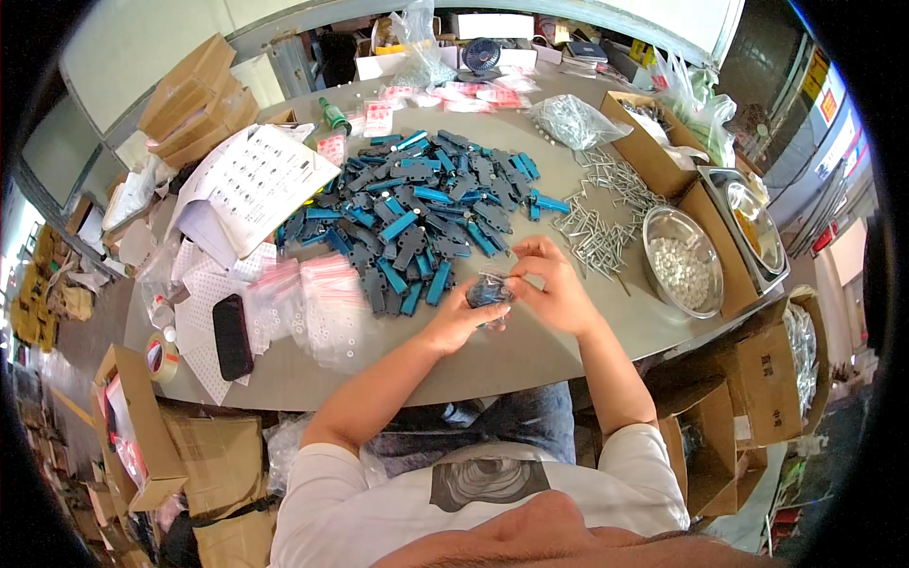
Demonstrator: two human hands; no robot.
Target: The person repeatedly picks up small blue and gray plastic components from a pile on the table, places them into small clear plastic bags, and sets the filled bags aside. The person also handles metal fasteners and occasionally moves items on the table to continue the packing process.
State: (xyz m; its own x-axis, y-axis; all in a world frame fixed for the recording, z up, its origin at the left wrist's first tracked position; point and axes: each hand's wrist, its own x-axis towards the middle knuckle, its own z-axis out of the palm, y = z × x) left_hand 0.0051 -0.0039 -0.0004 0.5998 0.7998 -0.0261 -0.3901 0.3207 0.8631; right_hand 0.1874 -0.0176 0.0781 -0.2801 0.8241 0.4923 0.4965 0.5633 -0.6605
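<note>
Just in front of the heap of blue and dark grey plastic parts [417, 208], my left hand [454, 320] is closed round a small clear plastic bag [489, 292] with something dark inside. My right hand [551, 289] pinches the upper edge of the same bag between thumb and fingertips. What exactly lies in the bag is too small to make out. To the right of the heap, nearest to my right hand, metal screws [601, 222] lie spread on the grey table [454, 374].
On the right stand a metal bowl of small white pieces [680, 265] and cardboard boxes [724, 251]. Flat zip bags [331, 308], a black phone [233, 336], tape [161, 355] and printed sheets [256, 189] lie left. A small fan [481, 57] stands at the back.
</note>
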